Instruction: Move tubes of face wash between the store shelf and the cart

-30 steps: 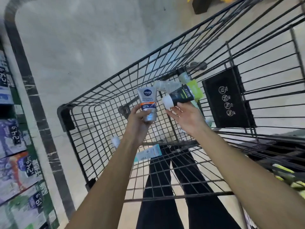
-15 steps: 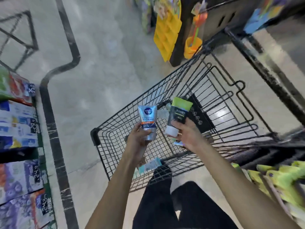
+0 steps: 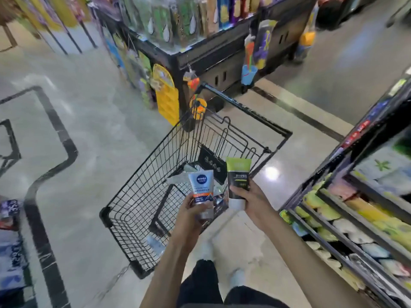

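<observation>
My left hand grips a silver and blue tube with an orange band, held upright above the cart's near end. My right hand grips a black tube with a green top and a white cap, also upright, just to the right of the first. Both tubes are lifted clear of the black wire cart. Inside the cart lie more tubes, among them a pale one near the far end and a light one on the floor of the basket.
A store shelf with yellow, green and white packs runs along the right, close to my right arm. A dark display stand with hanging goods stands beyond the cart. Boxed goods line the left edge. Grey floor lies between.
My right hand took hold of the black and green tube and raised it upright out of the cart. My left hand lifted its tube too. My view swung up towards the aisle.
</observation>
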